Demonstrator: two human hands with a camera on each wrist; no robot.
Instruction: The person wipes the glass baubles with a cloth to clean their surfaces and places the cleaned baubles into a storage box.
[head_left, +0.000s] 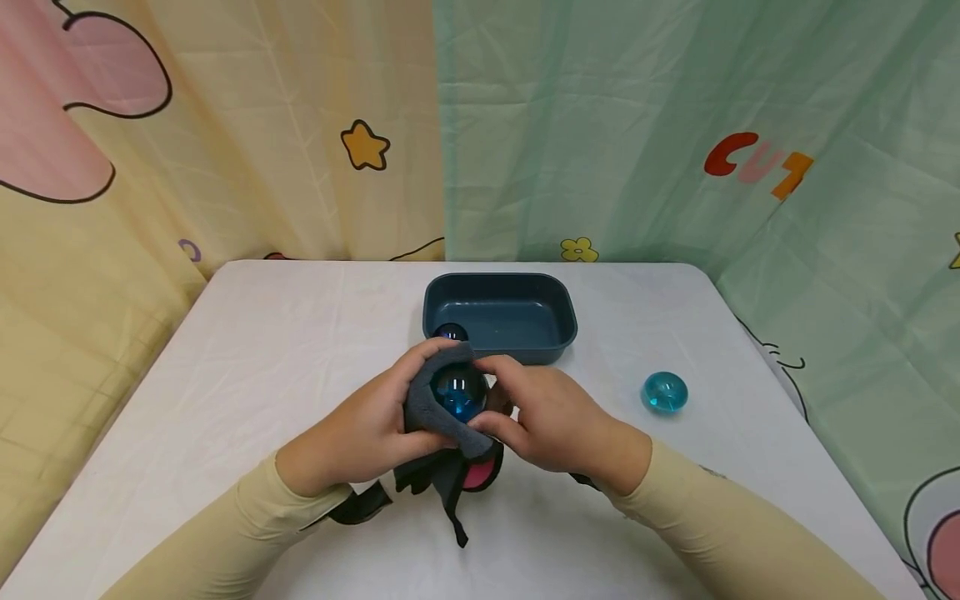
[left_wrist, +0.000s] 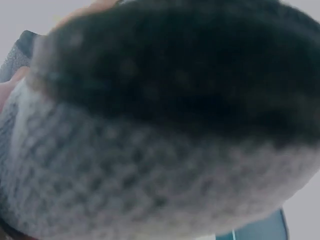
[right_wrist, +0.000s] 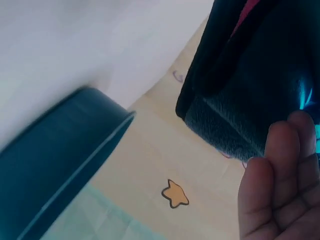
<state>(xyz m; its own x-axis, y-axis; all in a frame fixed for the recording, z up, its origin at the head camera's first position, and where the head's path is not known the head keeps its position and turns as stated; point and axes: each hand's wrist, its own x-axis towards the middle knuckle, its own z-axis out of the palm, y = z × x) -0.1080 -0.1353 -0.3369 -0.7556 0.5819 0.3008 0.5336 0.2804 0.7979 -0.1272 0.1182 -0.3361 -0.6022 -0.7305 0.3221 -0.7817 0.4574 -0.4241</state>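
My left hand (head_left: 363,429) grips a grey fleece pouch (head_left: 423,408) with black flaps and a pink patch, its mouth spread round a clear blue ball (head_left: 461,395). From the right, my right hand (head_left: 555,408) holds that ball, thumb below and fingers above, at the pouch mouth. In the left wrist view the pouch (left_wrist: 150,175) fills most of the picture and its inside looks dark. The right wrist view has the fingers (right_wrist: 282,150) of my right hand by the dark pouch (right_wrist: 240,95) and a blue gleam of the ball. The ball's lower part is hidden.
Behind my hands stands a dark blue rectangular tub (head_left: 558,333), with a dark shiny ball (head_left: 450,332) at its near left corner. A teal clear ball (head_left: 665,392) rests on the white table (head_left: 300,317) to the right. Patterned curtains (head_left: 585,125) hang behind the table.
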